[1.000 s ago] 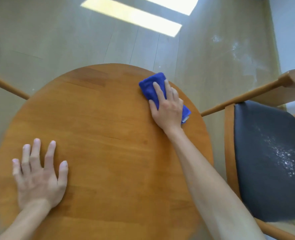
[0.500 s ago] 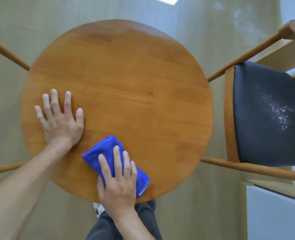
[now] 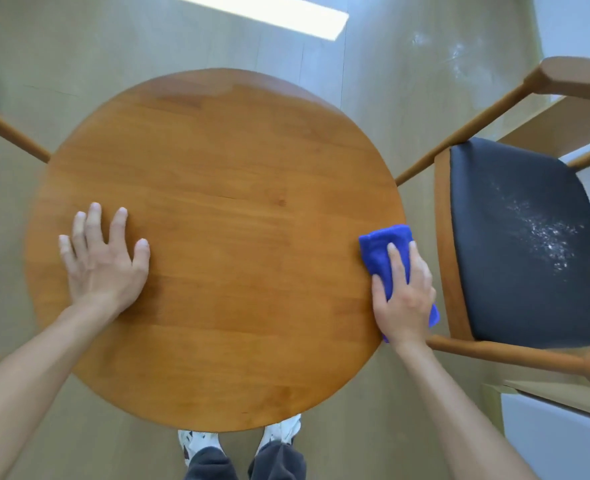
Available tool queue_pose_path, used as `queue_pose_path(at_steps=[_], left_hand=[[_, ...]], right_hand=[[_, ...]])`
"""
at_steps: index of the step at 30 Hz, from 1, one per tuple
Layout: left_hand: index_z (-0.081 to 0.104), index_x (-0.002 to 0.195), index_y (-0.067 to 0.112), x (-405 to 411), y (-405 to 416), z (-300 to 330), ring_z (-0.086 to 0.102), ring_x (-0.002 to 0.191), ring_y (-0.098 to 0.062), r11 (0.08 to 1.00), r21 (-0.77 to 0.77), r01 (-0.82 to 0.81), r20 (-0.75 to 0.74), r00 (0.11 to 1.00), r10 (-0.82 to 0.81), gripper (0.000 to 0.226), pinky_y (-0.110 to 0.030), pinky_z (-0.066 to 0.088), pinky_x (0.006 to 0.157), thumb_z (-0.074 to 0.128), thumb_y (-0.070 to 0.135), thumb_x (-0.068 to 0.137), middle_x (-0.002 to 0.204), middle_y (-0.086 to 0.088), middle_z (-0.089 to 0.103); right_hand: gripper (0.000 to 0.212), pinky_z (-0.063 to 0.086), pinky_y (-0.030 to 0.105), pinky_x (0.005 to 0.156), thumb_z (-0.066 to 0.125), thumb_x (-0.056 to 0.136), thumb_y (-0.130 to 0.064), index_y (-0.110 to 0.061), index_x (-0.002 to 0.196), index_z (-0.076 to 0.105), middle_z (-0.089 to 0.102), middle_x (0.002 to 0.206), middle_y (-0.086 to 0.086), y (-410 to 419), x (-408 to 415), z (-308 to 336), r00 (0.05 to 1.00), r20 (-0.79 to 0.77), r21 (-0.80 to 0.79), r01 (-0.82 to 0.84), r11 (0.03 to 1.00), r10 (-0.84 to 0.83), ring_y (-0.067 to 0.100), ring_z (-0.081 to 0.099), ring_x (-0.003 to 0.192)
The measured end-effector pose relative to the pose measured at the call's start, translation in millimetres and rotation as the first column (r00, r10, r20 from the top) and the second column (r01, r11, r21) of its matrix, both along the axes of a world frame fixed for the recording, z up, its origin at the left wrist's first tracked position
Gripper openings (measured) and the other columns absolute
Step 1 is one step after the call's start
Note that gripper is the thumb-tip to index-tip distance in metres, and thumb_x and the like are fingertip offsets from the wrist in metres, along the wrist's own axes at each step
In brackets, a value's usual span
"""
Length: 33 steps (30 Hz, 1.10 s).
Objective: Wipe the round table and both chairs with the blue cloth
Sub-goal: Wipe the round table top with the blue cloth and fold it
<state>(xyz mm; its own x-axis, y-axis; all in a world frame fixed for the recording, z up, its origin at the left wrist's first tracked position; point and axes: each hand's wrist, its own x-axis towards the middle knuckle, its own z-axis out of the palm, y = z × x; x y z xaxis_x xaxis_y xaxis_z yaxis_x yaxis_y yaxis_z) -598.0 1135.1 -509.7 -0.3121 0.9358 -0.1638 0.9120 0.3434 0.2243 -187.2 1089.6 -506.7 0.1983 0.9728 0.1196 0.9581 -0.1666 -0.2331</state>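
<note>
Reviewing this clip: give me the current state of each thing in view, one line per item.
Round table: bare wooden top, no visible residue.
Blue cloth: folded, pressed at the table's right edge.
Right hand: fingers flat on the cloth.
Left hand: flat on the tabletop, fingers spread.
Chair seat: dark cushion, white specks on it.
</note>
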Motion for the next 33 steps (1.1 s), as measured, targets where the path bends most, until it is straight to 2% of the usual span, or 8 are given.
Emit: queue_pose_path(at_steps=[3,7,16,20,25,27,30,33], left_hand=[[0.038,0.143,0.014,17,-20,10,0.012,0.145,-0.032,0.995,0.028,0.094,-0.016,0.996,-0.093,0.064,-0.050,0.008,0.118,0.030,0.044,0.088,0.156,-0.015,0.020],[0.042,0.143,0.012,39,-30,7,0.020,0.143,-0.037,0.988,-0.005,0.154,-0.020,0.988,-0.154,0.067,-0.054,0.015,0.117,0.023,0.046,0.089,0.154,-0.019,0.027],[0.050,0.123,0.011,41,-12,-2,0.040,0.120,-0.042,0.987,0.033,0.159,-0.136,0.979,-0.153,0.053,-0.058,0.036,0.092,0.035,0.039,0.080,0.131,-0.024,0.046],[0.046,0.126,0.015,40,-16,-10,0.039,0.124,-0.041,0.986,0.104,0.128,-0.126,0.985,-0.115,0.052,-0.057,0.030,0.099,0.035,0.039,0.082,0.134,-0.022,0.043],[0.047,0.127,0.016,39,-18,-20,0.041,0.125,-0.042,0.980,0.135,0.144,-0.115,0.985,-0.129,0.054,-0.059,0.030,0.100,0.040,0.039,0.078,0.136,-0.022,0.045],[0.048,0.127,0.016,40,-19,-25,0.043,0.124,-0.042,0.976,0.155,0.153,-0.136,0.982,-0.132,0.056,-0.059,0.031,0.100,0.043,0.039,0.076,0.135,-0.022,0.047],[0.050,0.125,0.018,40,-20,-31,0.045,0.122,-0.041,0.974,0.170,0.147,-0.151,0.981,-0.121,0.058,-0.059,0.034,0.097,0.045,0.039,0.071,0.134,-0.021,0.048],[0.052,0.123,0.018,39,-18,-34,0.048,0.119,-0.040,0.972,0.183,0.149,-0.164,0.979,-0.120,0.057,-0.058,0.036,0.095,0.045,0.041,0.071,0.133,-0.020,0.049]], right_hand=[[0.056,0.038,0.058,0.098,0.057,0.094,-0.026,-0.018,0.146,0.039,0.030,0.155,0.017,38,-21,-4,0.966,0.026,-0.043,0.258,0.965,-0.257,0.040,0.036,0.134],[0.059,0.032,0.058,0.099,0.052,0.094,-0.030,-0.013,0.147,0.035,0.025,0.155,0.021,63,-56,-4,0.926,0.034,-0.060,0.376,0.925,-0.375,0.044,0.030,0.136],[0.060,0.031,0.056,0.102,0.047,0.091,-0.035,-0.014,0.146,0.038,0.028,0.154,0.022,149,-161,-8,0.992,0.005,-0.045,0.122,0.991,-0.122,0.043,0.033,0.136],[0.056,0.036,0.055,0.099,0.051,0.092,-0.029,-0.017,0.146,0.041,0.031,0.153,0.021,198,-149,-13,0.993,0.106,-0.034,-0.046,0.998,0.050,0.040,0.037,0.135],[0.060,0.030,0.055,0.102,0.045,0.096,-0.030,-0.017,0.151,0.026,0.017,0.158,0.020,267,-162,-12,0.971,0.049,-0.101,0.238,0.966,-0.234,0.041,0.024,0.139],[0.061,0.028,0.053,0.105,0.043,0.097,-0.031,-0.016,0.152,0.022,0.014,0.159,0.021,288,-186,-9,0.967,0.045,-0.119,0.253,0.960,-0.249,0.041,0.022,0.140],[0.062,0.025,0.051,0.108,0.039,0.097,-0.035,-0.018,0.153,0.018,0.011,0.160,0.019,310,-242,-5,0.994,0.050,-0.145,0.105,0.984,-0.098,0.038,0.019,0.143],[0.063,0.021,0.051,0.112,0.039,0.096,-0.037,-0.022,0.153,0.018,0.009,0.161,0.016,304,-315,-5,0.983,0.027,-0.159,-0.174,0.972,0.181,0.037,0.017,0.144]])
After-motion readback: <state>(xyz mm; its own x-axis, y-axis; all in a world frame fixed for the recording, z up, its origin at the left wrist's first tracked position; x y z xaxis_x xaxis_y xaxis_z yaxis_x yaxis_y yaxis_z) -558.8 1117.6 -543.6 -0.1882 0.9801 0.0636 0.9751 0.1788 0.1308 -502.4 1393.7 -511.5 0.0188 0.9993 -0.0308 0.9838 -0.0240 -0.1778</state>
